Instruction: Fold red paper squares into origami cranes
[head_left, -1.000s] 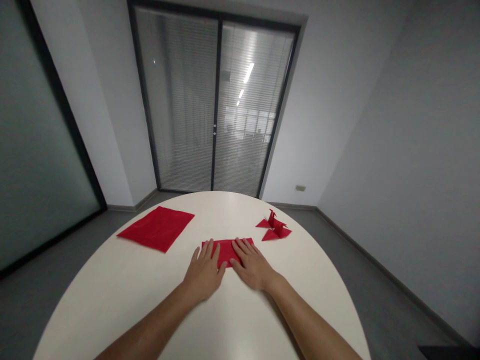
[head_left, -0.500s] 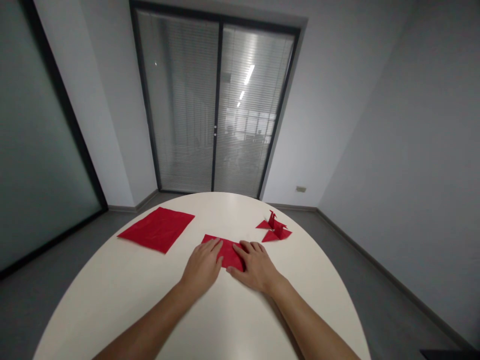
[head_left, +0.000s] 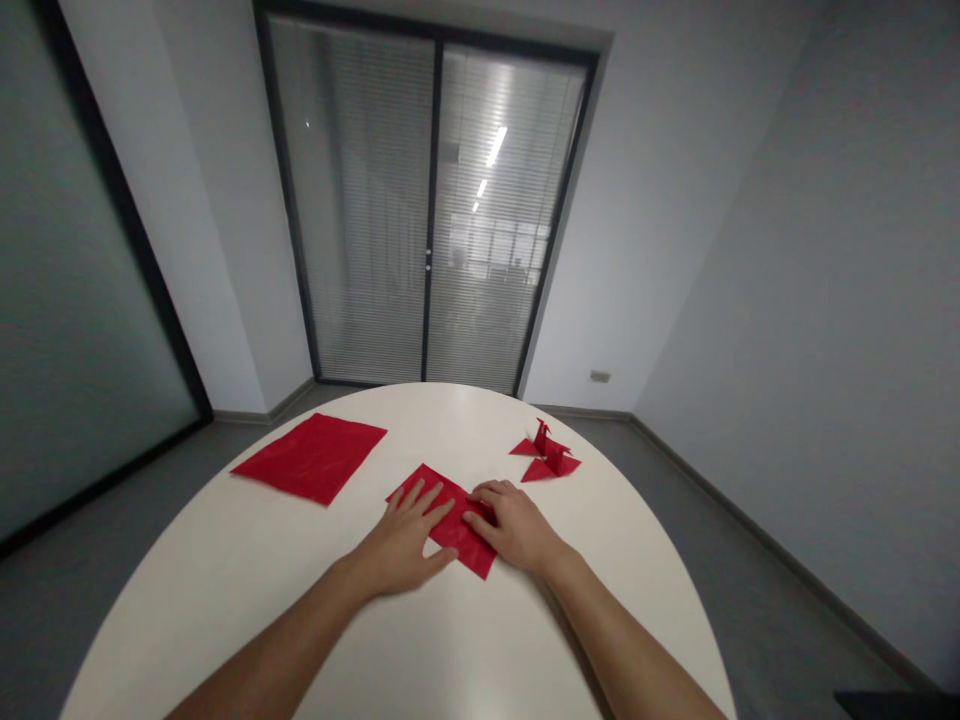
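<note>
A folded red paper (head_left: 457,530) lies on the white round table (head_left: 225,590) in front of me, turned at an angle. My left hand (head_left: 401,545) rests flat on its left part with fingers spread. My right hand (head_left: 514,525) presses on its right part with fingers curled down onto the sheet. Both hands touch the paper and neither lifts it.
A flat red paper square (head_left: 311,458) lies on the table at the left. A folded red paper crane (head_left: 547,455) stands at the right, beyond my right hand. Glass doors with blinds (head_left: 427,210) face me across the room.
The folded paper has been turned from lying square to lying at an angle. My left hand has spread its fingers and shifted slightly left; my right hand has curled its fingers.
</note>
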